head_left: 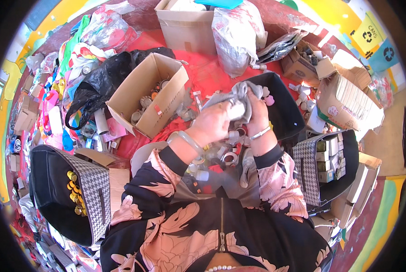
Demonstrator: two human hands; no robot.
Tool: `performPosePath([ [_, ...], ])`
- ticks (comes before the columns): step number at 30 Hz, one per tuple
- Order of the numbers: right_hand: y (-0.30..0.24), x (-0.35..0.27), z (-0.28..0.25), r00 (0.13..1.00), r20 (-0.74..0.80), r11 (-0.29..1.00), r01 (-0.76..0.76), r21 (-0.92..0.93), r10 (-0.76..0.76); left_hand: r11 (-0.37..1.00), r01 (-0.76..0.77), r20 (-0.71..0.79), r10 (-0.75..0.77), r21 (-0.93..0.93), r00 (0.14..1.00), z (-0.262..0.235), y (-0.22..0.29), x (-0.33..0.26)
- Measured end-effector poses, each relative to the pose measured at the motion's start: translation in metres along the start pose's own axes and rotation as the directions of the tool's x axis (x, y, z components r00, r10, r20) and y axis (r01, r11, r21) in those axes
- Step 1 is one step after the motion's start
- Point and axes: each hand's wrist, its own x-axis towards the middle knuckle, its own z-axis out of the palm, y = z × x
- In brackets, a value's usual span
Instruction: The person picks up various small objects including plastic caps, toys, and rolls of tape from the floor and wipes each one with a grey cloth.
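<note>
Hands: two, both raised over the red floor (pixel 212 68) in the middle of the view, both wrapped in floral sleeves.
Left hand (pixel 212 123): fingers clenched on a crumpled grey cloth (pixel 237 97), a pale bangle at its wrist.
Right hand (pixel 256 115): fingers also gripping the same cloth from the other side, a thin silver bracelet at its wrist.
Grey cloth: one piece, bunched between the two hands, held above a scatter of small white and clear items; it seems to be wrapped around a small white object, though I cannot tell what that is.
Open cardboard box (pixel 151 93): one, just left of the hands, tilted, holding several small round metal and orange pieces.
Black houndstooth bag (pixel 83 190): one at the lower left, with a cluster of small yellow pieces inside.
Second houndstooth bag (pixel 327 161): one at the right, filled with small boxes stacked in rows.
Black tray (pixel 286 106): one behind the right hand, with a few pink and white bits at its near edge.
Black plastic bag (pixel 101 79): one, left of the open box.
Clear plastic sack (pixel 237 36): one, at the top centre, stuffed full.
Tall cardboard box (pixel 184 29): one, beside the sack.
Cardboard boxes at upper right (pixel 348 97): two, one holding flat pale packs on edge.
</note>
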Motion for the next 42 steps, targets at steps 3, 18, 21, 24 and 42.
performPosePath([
  [3,-0.014,0.012,-0.012,0.999,0.028,0.977,0.015,0.211,-0.022,0.778,-0.025,-0.154,-0.093,-0.628,0.984,-0.007,-0.004,0.014],
  [18,0.037,-0.025,0.027,0.844,0.250,0.530,0.501,-0.684,-0.475,-0.326,0.071,0.242,-0.521,-0.943,0.818,0.001,-0.002,0.015],
  [21,0.029,-0.018,0.025,0.836,0.215,0.645,0.532,-0.549,-0.505,-0.355,0.083,0.269,-0.514,-0.931,0.815,-0.005,0.006,0.015],
  [24,0.014,-0.006,0.017,0.977,-0.023,0.962,0.204,-0.183,-0.211,-0.393,0.014,0.199,-0.435,-0.920,0.878,-0.008,0.005,0.016],
  [42,-0.002,-0.025,-0.011,0.957,0.284,0.941,0.052,-0.335,0.048,-0.187,0.127,0.197,-0.434,-0.974,0.879,0.008,-0.011,0.026],
])
